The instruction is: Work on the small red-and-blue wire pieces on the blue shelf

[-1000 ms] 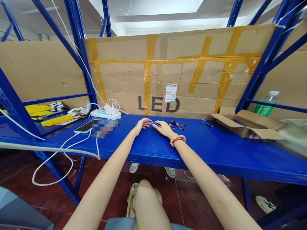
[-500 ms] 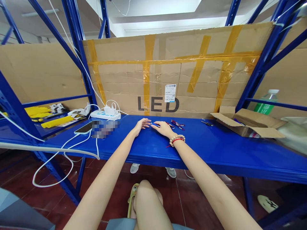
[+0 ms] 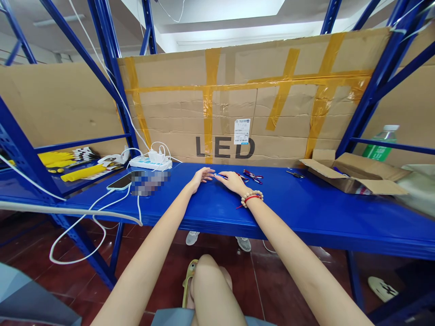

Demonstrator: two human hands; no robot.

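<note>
Two bare hands rest close together on the blue counter (image 3: 299, 208). The right hand (image 3: 233, 182) is closed on a slim blue tool (image 3: 220, 176), too small to name for sure; it sticks out from the fingers toward the left hand (image 3: 200, 179), lying in the narrow gap between the two. The left hand is half open, fingers loosely bent; whether its fingertips touch the tool, I cannot tell. A beaded bracelet (image 3: 252, 198) and a red string circle the right wrist.

Just beyond the right hand, on its far right side, lie red-and-blue pliers (image 3: 253, 176). Farther right is a small dark tool (image 3: 295, 174), then an open cardboard box (image 3: 382, 186) with its flaps spread. A bottle with a green label (image 3: 376, 153) stands behind the box. Well to the left of the left hand are a phone (image 3: 120, 181) with a white cable and, behind it, a white power strip (image 3: 141, 163). Taped cardboard (image 3: 170, 108) marked LED rises along the counter's back edge.
</note>
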